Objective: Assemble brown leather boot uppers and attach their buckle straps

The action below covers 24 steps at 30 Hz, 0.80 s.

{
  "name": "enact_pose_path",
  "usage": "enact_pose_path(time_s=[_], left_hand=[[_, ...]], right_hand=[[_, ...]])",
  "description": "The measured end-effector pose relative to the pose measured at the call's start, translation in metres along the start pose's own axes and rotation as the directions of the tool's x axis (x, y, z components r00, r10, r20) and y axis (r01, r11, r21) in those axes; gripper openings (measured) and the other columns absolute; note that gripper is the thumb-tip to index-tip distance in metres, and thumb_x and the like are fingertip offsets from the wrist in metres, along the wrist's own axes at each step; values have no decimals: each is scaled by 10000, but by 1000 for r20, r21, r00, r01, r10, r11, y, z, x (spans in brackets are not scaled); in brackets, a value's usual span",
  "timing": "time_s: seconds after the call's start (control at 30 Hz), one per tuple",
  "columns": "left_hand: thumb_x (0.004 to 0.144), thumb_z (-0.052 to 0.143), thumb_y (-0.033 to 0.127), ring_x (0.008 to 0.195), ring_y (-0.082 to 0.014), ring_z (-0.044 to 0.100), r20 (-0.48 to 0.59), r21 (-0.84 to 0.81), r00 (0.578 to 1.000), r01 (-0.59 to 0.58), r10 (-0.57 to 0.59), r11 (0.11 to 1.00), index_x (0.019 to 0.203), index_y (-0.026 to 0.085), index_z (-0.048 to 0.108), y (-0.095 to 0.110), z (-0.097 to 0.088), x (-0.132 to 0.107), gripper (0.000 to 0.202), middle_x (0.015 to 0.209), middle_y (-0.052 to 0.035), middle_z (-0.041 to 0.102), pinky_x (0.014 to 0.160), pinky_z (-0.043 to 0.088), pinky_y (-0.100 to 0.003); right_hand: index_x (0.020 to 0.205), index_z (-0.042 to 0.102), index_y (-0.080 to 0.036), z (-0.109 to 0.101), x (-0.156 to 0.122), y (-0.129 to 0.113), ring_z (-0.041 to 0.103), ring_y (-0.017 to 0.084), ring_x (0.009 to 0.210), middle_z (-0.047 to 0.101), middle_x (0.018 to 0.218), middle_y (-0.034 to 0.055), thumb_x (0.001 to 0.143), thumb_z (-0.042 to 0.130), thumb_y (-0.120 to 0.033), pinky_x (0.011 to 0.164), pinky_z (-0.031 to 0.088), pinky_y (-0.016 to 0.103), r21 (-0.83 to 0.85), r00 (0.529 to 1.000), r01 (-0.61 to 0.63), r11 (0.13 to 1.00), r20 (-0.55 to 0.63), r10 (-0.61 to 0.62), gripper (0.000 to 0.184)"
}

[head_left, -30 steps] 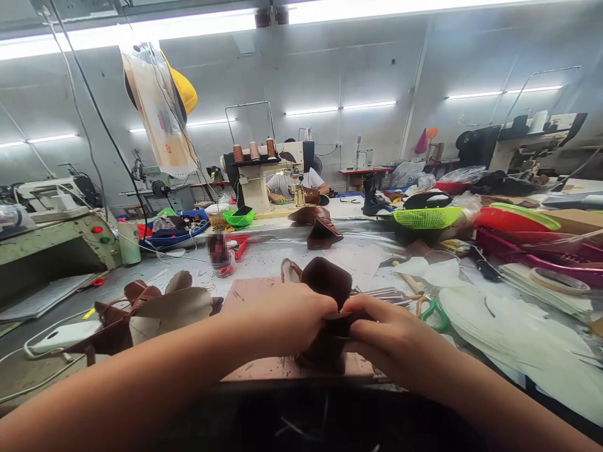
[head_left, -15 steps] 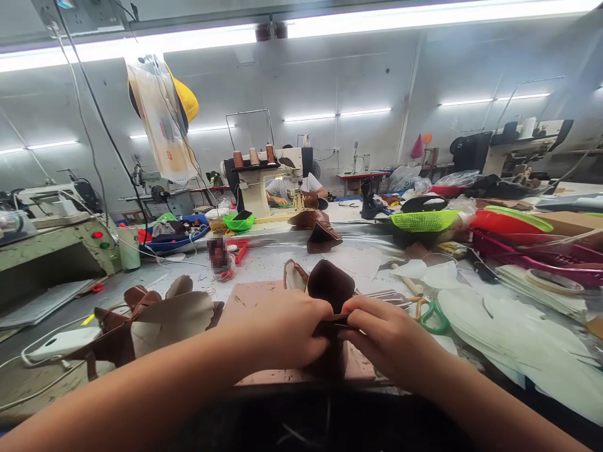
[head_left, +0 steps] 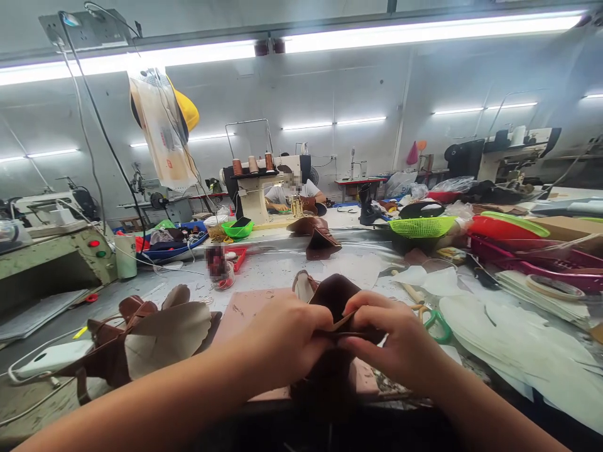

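Observation:
A dark brown leather piece (head_left: 335, 292), which looks like a boot upper, stands over the pink board (head_left: 245, 312) in front of me. My left hand (head_left: 282, 333) pinches its near edge between thumb and fingers. From the other side, my right hand (head_left: 398, 336) grips the same edge, its thumb below and fingers above. Between the hands the edge parts into two layers with a narrow gap. The fingers hide some of the leather, and its lower part is dark. Scissors with green handles (head_left: 439, 325) lie just beyond my right hand.
Brown leather uppers with pale lining (head_left: 167, 333) lie at the left beside a white power bank-like block (head_left: 56, 358). White sheet pieces (head_left: 518, 339) spread at the right. Across the bench, a person (head_left: 308, 188) sits behind a sewing machine (head_left: 257, 191). A green basket (head_left: 421, 227) stands back right.
The leather edge between my hands has spread apart, showing a gap. My right hand has turned a little and its fingers are more arched. The view has shifted slightly.

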<state>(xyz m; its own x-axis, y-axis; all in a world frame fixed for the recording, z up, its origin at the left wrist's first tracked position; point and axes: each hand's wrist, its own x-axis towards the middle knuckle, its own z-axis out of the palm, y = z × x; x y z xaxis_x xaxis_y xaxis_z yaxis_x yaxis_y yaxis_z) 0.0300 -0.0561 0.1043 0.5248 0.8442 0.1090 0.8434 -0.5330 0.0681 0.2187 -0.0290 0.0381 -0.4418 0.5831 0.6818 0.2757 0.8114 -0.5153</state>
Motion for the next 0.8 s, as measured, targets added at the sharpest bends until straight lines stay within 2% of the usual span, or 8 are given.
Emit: enact_pose_path(time_s=[0.07, 0.13, 0.23, 0.33, 0.43, 0.53, 0.67, 0.8], left_hand=[[763, 573, 267, 617, -143, 517, -13, -109, 999, 39, -41, 993, 686, 200, 614, -4, -4, -3, 110, 582, 12, 573, 546, 323, -228], [755, 593, 241, 643, -132, 513, 8, -216, 995, 97, -98, 971, 704, 193, 613, -8, -7, -7, 74, 616, 22, 574, 568, 338, -216], [746, 610, 195, 680, -123, 512, 30, -381, 991, 130, -128, 915, 704, 186, 614, -12, -7, -12, 42, 644, 37, 576, 612, 362, -209], [720, 630, 161, 701, -120, 507, 4, -498, 992, 111, -126, 860, 680, 175, 603, -17, -2, -16, 50, 665, 43, 580, 649, 371, -212], [687, 651, 142, 726, -121, 499, -16, -579, 992, 96, -129, 810, 682, 167, 594, -20, 3, -18, 62, 699, 38, 576, 679, 376, -218], [673, 657, 142, 763, -128, 500, 2, -628, 994, 84, -106, 774, 708, 167, 605, -19, 3, -18, 67, 733, 30, 575, 722, 383, -230], [612, 747, 222, 748, -140, 496, 13, -577, 987, 141, -163, 805, 687, 174, 642, -12, 3, -14, 137, 721, 24, 583, 700, 383, -238], [698, 659, 182, 683, -120, 486, -83, -603, 986, 65, -143, 795, 666, 176, 664, -10, 8, -11, 33, 662, 24, 569, 661, 374, -226]], right_hand=[[668, 615, -161, -3, 4, 5, 602, 162, 767, 583, 980, 74, 765, 659, -336, 635, 495, 246, 209, 990, -121, 970, 102, 101, 205], [746, 662, -159, -2, 7, 9, 598, 189, 847, 581, 1015, 84, 777, 638, -420, 703, 498, 273, 361, 972, -193, 912, 199, 127, 263], [845, 666, -149, 1, 8, 10, 590, 188, 814, 611, 870, 58, 811, 579, -489, 717, 490, 288, 522, 941, -266, 810, 322, 102, 353], [974, 639, -155, 3, 7, 8, 585, 218, 898, 623, 932, 68, 802, 558, -553, 808, 477, 335, 578, 912, -272, 769, 410, 14, 442], [976, 642, -166, 7, 7, 9, 529, 263, 1053, 611, 1044, 98, 829, 522, -549, 910, 422, 381, 486, 958, -169, 857, 285, 27, 428], [865, 640, -155, 13, 5, 10, 586, 233, 869, 650, 891, 83, 859, 498, -503, 772, 468, 332, 418, 985, -151, 896, 137, 102, 376], [826, 615, -137, 18, 2, 10, 554, 178, 703, 633, 774, 48, 849, 515, -477, 640, 444, 263, 481, 984, -173, 859, 127, 127, 355], [790, 583, -146, 16, -1, 9, 542, 180, 716, 601, 745, 34, 846, 515, -409, 647, 428, 263, 504, 970, -235, 831, 179, 166, 277]])
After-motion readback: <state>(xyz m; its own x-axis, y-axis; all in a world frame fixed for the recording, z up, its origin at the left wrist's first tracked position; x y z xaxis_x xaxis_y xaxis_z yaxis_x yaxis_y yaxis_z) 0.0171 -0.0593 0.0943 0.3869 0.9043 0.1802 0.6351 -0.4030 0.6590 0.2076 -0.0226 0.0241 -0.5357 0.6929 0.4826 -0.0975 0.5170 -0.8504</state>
